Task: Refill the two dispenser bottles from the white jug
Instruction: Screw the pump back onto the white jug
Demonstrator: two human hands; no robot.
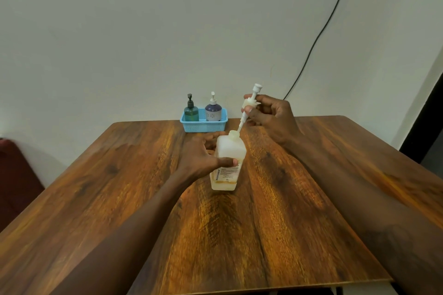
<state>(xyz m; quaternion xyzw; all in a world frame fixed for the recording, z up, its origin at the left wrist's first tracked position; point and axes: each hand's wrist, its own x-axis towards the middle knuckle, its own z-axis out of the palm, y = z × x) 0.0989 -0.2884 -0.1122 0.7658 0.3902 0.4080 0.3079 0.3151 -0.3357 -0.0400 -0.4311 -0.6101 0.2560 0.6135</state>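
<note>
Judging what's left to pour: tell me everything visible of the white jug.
The white jug is square-sided translucent plastic, standing on the wooden table, with a printed label low in front and yellowish liquid near the bottom. The left hand grips its side; the right hand holds the pump, tube tip at its open neck.

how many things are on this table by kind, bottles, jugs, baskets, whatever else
white jug: 1
dispenser bottles: 2, the green bottle and the purple bottle
loose pump, held above the jug's neck: 1
blue basket: 1
total: 5
</note>
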